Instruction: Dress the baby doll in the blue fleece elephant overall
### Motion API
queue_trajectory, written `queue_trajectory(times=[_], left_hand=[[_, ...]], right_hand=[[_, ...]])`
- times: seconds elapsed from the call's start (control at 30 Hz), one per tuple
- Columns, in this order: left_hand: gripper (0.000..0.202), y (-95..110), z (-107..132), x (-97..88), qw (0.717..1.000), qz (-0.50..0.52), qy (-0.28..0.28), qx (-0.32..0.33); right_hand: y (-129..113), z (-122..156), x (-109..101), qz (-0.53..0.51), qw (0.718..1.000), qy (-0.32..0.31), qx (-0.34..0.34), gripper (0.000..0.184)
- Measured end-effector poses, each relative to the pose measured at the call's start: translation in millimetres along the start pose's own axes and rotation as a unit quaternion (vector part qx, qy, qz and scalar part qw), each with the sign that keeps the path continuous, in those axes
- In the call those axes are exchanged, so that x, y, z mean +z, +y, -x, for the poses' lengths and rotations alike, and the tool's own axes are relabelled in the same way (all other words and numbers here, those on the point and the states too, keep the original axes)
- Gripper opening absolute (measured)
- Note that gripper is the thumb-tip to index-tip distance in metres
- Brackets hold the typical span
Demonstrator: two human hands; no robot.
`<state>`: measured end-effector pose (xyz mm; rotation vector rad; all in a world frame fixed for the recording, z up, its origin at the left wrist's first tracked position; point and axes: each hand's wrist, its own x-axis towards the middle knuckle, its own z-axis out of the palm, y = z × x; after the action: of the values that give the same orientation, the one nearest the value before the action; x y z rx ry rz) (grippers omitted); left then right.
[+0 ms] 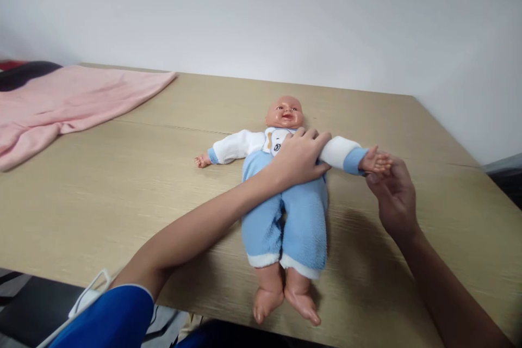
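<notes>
A baby doll (304, 223) in a blue and white outfit lies on its back on the table, head away from me and bare feet towards me. My left hand (302, 155) reaches across its chest and grips it at the shoulder and upper arm, thumb below the sleeve. At the end of that outstretched white sleeve (340, 152), my right hand (395, 196) is closed around the doll's small hand (376, 162) near the blue cuff. Some of my right fingers are hidden behind it. The doll's other arm (234, 147) stretches out to the left.
A pink cloth (81, 95) is spread over the left of the wooden table (122, 201), with a dark item (30, 73) at its far left end. A pale wall (261, 16) stands behind the table. By my left sleeve, a white cable (87, 293) hangs near the front edge.
</notes>
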<state>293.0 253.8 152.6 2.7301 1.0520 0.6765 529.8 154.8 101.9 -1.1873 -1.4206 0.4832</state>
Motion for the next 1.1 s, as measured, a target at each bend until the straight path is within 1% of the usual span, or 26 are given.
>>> queue_trajectory(times=[0.1, 0.17, 0.27, 0.37, 0.47, 0.6, 0.73, 0.93, 1.03, 1.1], left_hand=[[0.043, -11, 0, -0.7, 0.996, 0.062, 0.06, -0.01], [0.038, -18, 0, -1.3, 0.988, 0.111, 0.106, -0.016], [0.032, -28, 3, -2.0, 0.967, 0.188, 0.172, -0.026], [0.034, -34, 8, -2.2, 0.939, 0.264, 0.219, -0.03], [0.037, -39, 13, -2.4, 0.914, 0.33, 0.229, -0.061], [0.044, -42, 16, -4.1, 0.886, 0.397, 0.215, -0.109], [0.044, -43, 16, -6.2, 0.87, 0.428, 0.209, -0.128], [0.04, -53, 22, -14.6, 0.83, 0.472, 0.255, -0.151], [0.045, -62, 28, -19.6, 0.806, 0.5, 0.264, -0.174], [0.052, -68, 33, -21.4, 0.8, 0.505, 0.259, -0.195]], right_hand=[[8, 3, 3, -0.032, 0.998, -0.013, 0.049, 0.039], [11, 6, 8, -0.032, 0.995, -0.037, 0.081, 0.04], [12, 11, 18, -0.024, 0.989, -0.075, 0.123, 0.046], [12, 13, 24, -0.004, 0.984, -0.116, 0.138, 0.049], [13, 15, 25, 0.01, 0.981, -0.144, 0.13, 0.048], [15, 16, 24, 0.027, 0.978, -0.161, 0.127, 0.044], [14, 16, 23, 0.038, 0.978, -0.164, 0.12, 0.044], [12, 17, 24, 0.06, 0.978, -0.172, 0.098, 0.04], [12, 18, 25, 0.06, 0.978, -0.173, 0.1, 0.034], [12, 18, 25, 0.056, 0.978, -0.173, 0.102, 0.031]])
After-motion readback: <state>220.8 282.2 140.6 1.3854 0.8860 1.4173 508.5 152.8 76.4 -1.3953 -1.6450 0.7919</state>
